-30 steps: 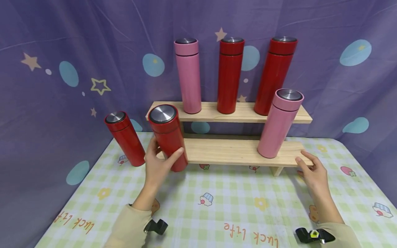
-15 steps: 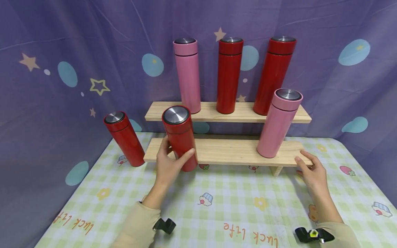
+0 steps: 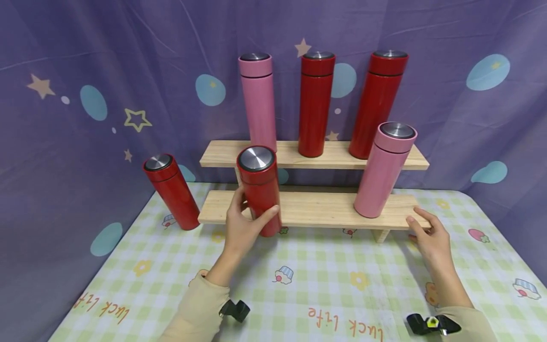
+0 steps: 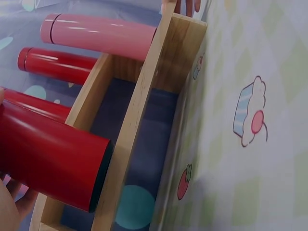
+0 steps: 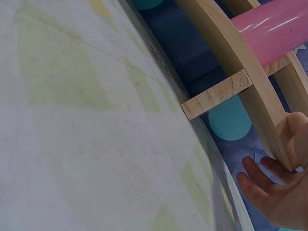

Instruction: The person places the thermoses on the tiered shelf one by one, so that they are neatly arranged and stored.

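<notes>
My left hand (image 3: 245, 228) grips a red thermos (image 3: 258, 190) with a steel-topped lid, thumb across its front. In the left wrist view the base of this red thermos (image 4: 57, 154) is close to the lower board's edge; whether it touches cannot be told. The two-tier wooden shelf (image 3: 316, 209) carries a pink thermos (image 3: 382, 175) on its lower board, toward the right. At that board's right end, my right hand (image 3: 433, 240) holds the wood between thumb and fingers. The right wrist view shows the thumb over the shelf end (image 5: 269, 120) and loosely bent fingers (image 5: 255, 187) below.
Along the upper board stand a pink thermos (image 3: 259, 104) and two red thermoses, one central (image 3: 316, 107) and one at the right (image 3: 378, 107). Another red thermos (image 3: 173, 192) stands on the checked tablecloth (image 3: 320, 270) left of the shelf. A purple curtain (image 3: 141, 57) hangs behind.
The left hand has carried its red thermos to the right along the front of the lower board, uncovering the board's left end. My right hand and the other thermoses stay in place.
</notes>
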`<act>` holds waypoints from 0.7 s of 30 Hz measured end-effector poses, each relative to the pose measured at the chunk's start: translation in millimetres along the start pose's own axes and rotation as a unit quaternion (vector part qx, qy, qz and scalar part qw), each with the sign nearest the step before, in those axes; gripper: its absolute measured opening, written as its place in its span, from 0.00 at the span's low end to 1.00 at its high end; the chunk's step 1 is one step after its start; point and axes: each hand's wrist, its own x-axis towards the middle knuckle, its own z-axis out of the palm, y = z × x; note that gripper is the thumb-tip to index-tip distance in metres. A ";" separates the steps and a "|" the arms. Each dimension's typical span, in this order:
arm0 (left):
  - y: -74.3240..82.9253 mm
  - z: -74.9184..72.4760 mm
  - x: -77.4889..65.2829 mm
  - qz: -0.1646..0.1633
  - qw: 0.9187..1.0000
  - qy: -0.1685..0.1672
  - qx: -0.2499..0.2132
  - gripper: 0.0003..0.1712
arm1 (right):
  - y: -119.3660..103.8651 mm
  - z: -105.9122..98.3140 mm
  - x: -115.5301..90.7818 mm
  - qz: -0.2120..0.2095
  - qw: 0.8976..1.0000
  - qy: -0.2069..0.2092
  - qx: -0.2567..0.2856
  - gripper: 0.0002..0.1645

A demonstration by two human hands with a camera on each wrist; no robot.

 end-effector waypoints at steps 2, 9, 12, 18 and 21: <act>0.8 3.3 0.4 0.001 1.000 -0.004 -0.003 0.37 | -0.2 0.0 -0.2 0.001 1.000 0.002 0.001 0.41; 5.4 16.1 1.2 -0.007 1.000 -0.008 0.001 0.39 | -0.7 -0.8 -0.6 -0.004 1.000 -0.001 0.001 0.41; 6.6 21.9 1.9 -0.007 1.000 -0.015 0.010 0.39 | -0.4 -1.1 -0.7 -0.006 1.000 -0.004 -0.003 0.41; 9.2 33.5 3.4 -0.009 0.999 -0.039 0.003 0.39 | 0.5 -2.1 -1.2 -0.008 1.000 -0.013 -0.002 0.41; 9.8 40.2 3.8 -0.008 0.999 -0.047 0.000 0.39 | 0.8 -2.1 -1.1 -0.009 1.000 -0.013 0.001 0.41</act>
